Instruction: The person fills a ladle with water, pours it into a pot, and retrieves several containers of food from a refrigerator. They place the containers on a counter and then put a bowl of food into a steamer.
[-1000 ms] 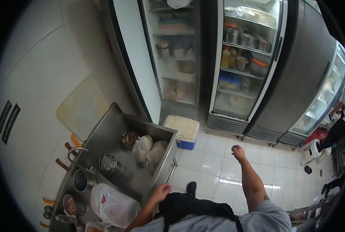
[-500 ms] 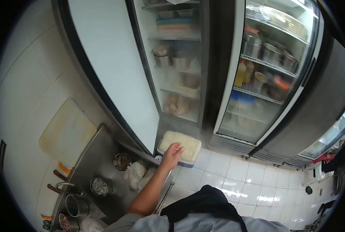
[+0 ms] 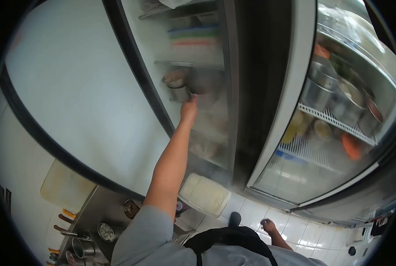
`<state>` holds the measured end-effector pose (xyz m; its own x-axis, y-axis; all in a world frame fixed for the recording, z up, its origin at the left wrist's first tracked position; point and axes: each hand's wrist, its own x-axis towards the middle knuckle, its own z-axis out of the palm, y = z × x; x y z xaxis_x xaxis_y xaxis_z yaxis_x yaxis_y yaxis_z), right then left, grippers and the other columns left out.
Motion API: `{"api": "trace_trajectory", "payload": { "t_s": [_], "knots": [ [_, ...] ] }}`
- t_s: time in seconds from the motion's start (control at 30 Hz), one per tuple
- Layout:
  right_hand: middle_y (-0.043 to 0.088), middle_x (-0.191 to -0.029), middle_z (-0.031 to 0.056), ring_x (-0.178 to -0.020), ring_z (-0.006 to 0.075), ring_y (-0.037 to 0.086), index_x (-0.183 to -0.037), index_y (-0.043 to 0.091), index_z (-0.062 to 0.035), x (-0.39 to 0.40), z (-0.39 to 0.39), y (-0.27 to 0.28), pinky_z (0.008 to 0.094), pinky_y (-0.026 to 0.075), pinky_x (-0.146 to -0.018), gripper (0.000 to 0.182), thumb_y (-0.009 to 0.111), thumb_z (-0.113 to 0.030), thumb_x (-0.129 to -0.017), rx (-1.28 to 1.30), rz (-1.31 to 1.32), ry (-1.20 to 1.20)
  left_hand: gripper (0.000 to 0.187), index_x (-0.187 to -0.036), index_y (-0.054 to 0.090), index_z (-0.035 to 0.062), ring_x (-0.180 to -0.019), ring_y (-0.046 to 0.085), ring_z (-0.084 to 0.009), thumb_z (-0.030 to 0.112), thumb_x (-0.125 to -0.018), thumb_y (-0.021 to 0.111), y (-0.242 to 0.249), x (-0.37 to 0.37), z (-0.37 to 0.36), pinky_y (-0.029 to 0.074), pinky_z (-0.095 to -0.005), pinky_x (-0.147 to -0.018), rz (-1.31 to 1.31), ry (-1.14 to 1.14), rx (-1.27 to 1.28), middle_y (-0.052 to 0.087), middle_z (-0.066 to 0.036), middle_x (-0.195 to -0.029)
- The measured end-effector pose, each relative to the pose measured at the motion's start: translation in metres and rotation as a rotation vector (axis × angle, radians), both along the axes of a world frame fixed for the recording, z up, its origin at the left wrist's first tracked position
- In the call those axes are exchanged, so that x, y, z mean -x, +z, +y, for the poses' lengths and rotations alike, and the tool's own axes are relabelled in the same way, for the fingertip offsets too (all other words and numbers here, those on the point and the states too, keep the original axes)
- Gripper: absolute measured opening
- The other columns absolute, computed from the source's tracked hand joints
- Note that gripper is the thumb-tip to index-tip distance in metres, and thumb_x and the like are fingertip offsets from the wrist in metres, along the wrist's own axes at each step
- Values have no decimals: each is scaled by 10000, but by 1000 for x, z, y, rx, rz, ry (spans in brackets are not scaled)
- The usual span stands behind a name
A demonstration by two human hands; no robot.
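Note:
My left hand (image 3: 190, 108) reaches into the open fridge, its fingers at the rim of a metal pot (image 3: 179, 93) on the middle shelf. The fingers look closed there, but haze blurs what they grip. Beside that pot a second, darker pot (image 3: 206, 86) is partly fogged. Low on the right, over the floor, hangs my right hand (image 3: 268, 225), its fingers curled and too small to read clearly. A lidded tub (image 3: 204, 195) stands on the floor below the fridge opening.
The open fridge door (image 3: 87, 88) fills the left. At the right stands a closed glass-door fridge (image 3: 331, 119) with pots inside. A steel counter (image 3: 91, 206) holds bowls and pots at the lower left, near a cutting board (image 3: 65, 186). My foot (image 3: 235, 219) is on the tiled floor.
My left hand has moved from above the floor tub up and forward into the fridge. My right hand has come into view. The fridges appear closer.

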<state>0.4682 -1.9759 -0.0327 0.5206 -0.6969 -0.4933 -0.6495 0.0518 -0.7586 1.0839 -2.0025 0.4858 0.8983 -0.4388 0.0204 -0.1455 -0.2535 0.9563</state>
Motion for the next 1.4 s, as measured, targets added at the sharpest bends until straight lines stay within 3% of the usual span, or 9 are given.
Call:
{"api": "trace_trajectory", "payload": {
  "t_s": [0.07, 0.23, 0.4, 0.53, 0.67, 0.77, 1.0, 1.2, 1.4],
  "knots": [
    [665, -999, 173, -797, 227, 660, -1137, 578, 35, -79, -47, 120, 347, 516, -735, 430, 594, -297, -864, -51, 71, 130, 487, -1052, 632, 0, -868, 649, -298, 443, -891, 510, -22, -52, -46, 494, -393, -751, -192, 185, -144, 665, -185, -900],
    [634, -1132, 205, -1075, 315, 605, -1181, 597, -33, -200, -94, 230, 375, 464, -920, 455, 590, -351, -855, 78, -49, 387, 331, -937, 697, 26, -914, 640, -359, 299, -854, 529, -43, -110, -68, 493, -433, -803, -546, 87, -543, 668, -199, -986],
    [633, -1151, 169, -1067, 303, 607, -1189, 597, -62, -286, -92, 255, 370, 460, -928, 440, 566, -370, -876, 74, -103, 667, 269, -800, 723, 47, -885, 656, -328, 237, -830, 536, -49, -129, -65, 496, -425, -793, -1002, 65, -699, 688, -169, -942],
    [642, -1137, 146, -1049, 294, 612, -1201, 582, -60, -338, -68, 288, 357, 460, -920, 437, 556, -367, -891, 130, -123, 831, 287, -843, 715, 21, -867, 659, -338, 228, -840, 517, -12, -99, -59, 501, -409, -782, -676, -80, -769, 689, -174, -931],
    [628, -1176, 137, -1085, 305, 591, -1259, 543, -104, -351, -51, 327, 369, 445, -945, 482, 526, -425, -899, 126, -135, 879, 305, -952, 674, -23, -880, 653, -367, 203, -849, 498, -26, -101, -59, 498, -418, -789, -911, -199, -872, 676, -211, -956],
    [630, -1167, 131, -1106, 287, 578, -1233, 568, -88, -341, -58, 322, 348, 434, -953, 434, 536, -374, -908, 37, -229, 771, 294, -983, 637, -33, -886, 637, -406, 179, -845, 487, -9, -53, -29, 483, -458, -796, -180, 251, -190, 660, -248, -947],
    [635, -1141, 151, -1070, 271, 591, -1230, 570, -39, -327, -71, 342, 362, 431, -957, 419, 555, -303, -905, -35, -315, 597, 284, -873, 601, -63, -900, 593, -468, 198, -834, 497, -27, -48, 62, 456, -507, -805, -365, 309, -193, 623, -304, -904],
    [198, -1508, 163, -1338, 419, 292, -1490, 60, -102, -425, -59, 403, 559, 265, -1075, 874, 564, -481, -886, -856, -824, -16, 279, -814, 576, -67, -855, 612, -449, 198, -832, 491, -91, -66, 64, 467, -497, -785, -96, 288, -20, 627, -290, -863],
    [447, -1349, 124, -1233, 321, 439, -1367, 353, -47, -532, -95, 410, 523, 329, -1026, 510, 452, -359, -975, -850, -1087, -277, 260, -848, 573, -72, -685, 642, -353, 173, -844, 487, -98, -69, 72, 507, -423, -635, -130, 278, 92, 625, -236, -802]
  ]
}}
